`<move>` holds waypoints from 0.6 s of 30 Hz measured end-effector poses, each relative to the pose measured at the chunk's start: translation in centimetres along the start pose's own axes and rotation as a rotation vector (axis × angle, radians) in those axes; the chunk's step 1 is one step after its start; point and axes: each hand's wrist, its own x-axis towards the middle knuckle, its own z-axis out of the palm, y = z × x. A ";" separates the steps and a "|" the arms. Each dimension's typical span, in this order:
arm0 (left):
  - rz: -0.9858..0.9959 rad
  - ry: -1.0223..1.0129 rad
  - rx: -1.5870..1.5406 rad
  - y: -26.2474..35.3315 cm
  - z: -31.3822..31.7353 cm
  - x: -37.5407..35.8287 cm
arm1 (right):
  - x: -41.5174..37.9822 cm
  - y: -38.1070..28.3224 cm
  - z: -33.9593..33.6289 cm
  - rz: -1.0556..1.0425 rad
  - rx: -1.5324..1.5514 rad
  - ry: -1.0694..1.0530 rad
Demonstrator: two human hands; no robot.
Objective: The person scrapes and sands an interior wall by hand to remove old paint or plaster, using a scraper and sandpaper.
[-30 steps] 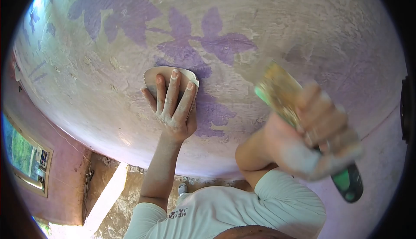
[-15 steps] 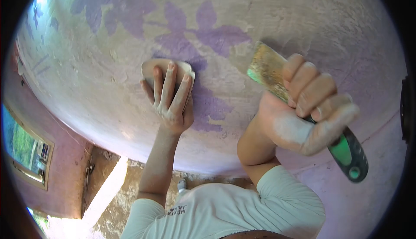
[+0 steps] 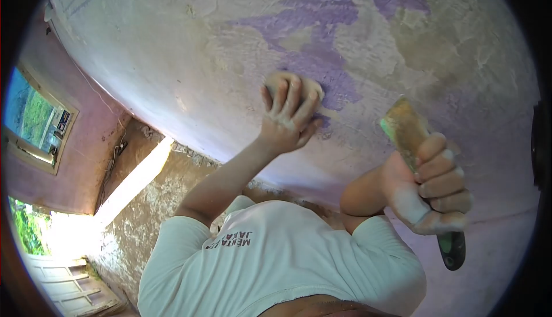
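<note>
Now my right hand [image 3: 441, 184] clenches a crusty scraper [image 3: 408, 130], closer to my left hand [image 3: 287, 118], spread over rounded pad [image 3: 309, 83] at ten o'clock.

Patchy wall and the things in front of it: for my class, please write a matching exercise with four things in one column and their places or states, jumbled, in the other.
Things
1. left hand
2. right hand
3. shirt
4. window

Places or states
A. closed round a scraper
B. set in the pinkish wall
C. fingers spread over a pale flat piece
D. pale, with dark lettering

Right pairs: 1-C, 2-A, 3-D, 4-B
</note>
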 end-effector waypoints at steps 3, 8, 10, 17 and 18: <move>0.042 -0.102 -0.005 1.1 3.2 -8.0 | -4.1 0.4 -1.5 0.222 -0.042 -0.154; -0.120 -0.197 -0.045 -0.8 3.2 -13.2 | -10.2 -0.4 -3.4 0.537 -0.011 -0.086; -0.148 -0.165 -0.022 -2.5 3.0 -13.7 | -10.4 -0.8 -3.0 0.504 -0.044 -0.072; -0.130 -0.100 -0.068 -4.2 3.3 -14.0 | -8.2 -1.5 -1.2 0.275 -0.088 -0.138; -0.132 -0.096 -0.062 -4.1 3.4 -14.0 | -7.7 -1.6 -1.0 0.264 -0.083 -0.166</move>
